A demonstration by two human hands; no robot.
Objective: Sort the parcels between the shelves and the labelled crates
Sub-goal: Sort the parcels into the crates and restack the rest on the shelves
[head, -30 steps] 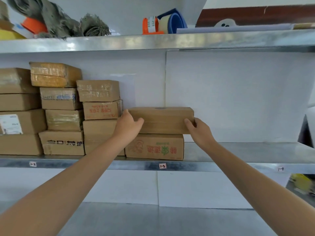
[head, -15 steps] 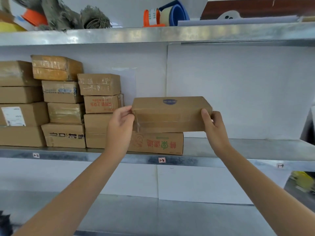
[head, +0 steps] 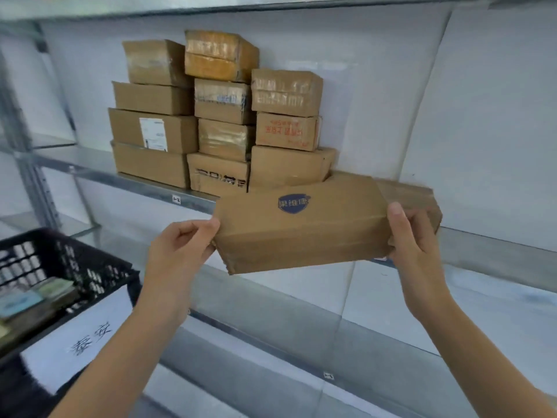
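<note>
A long brown parcel (head: 301, 224) with a blue badge is held clear of the shelf (head: 497, 251), just in front of its lip and tilted slightly. It is gripped at both short ends: the left hand (head: 180, 245) pinches the left end, and the right hand (head: 413, 239) is wrapped round the right end, thumb on the near face. This end grip is judged to suit the carton's length and leaves the badge readable. Stacked parcels (head: 223, 116) stand on the shelf to the upper left, and another carton (head: 416, 197) lies just behind the held one. A black crate (head: 60, 260) with a white label (head: 78, 336) is noted low left, across open air. Bare shelf lies to the right.
</note>
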